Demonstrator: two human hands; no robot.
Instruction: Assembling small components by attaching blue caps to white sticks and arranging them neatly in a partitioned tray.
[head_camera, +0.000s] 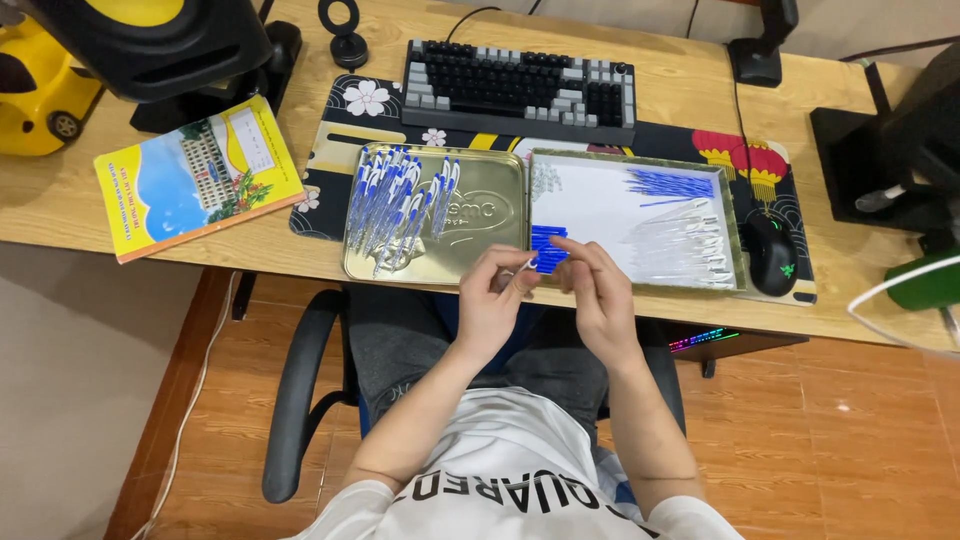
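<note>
Both hands meet at the desk edge: left hand (492, 300) pinches a small white pen part (528, 264), long axis pointing right toward the right hand's (597, 290) closed fingertips, white tray (590, 205) just beyond.

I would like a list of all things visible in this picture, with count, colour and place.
Finished pens: many, blue-white, in gold tin lid.
Blue refills: many, right tray, far corner.
Clear barrels: many, tray's right side.
Blue caps: several, tray's near edge.
Keyboard: one, black-grey, desk back.
Mouse: one, black, right.
Booklet: one, yellow, left.
Toy car: one, yellow, far left.
Left hand: pinches small white pen part.
Right hand: fingers meet it.
</note>
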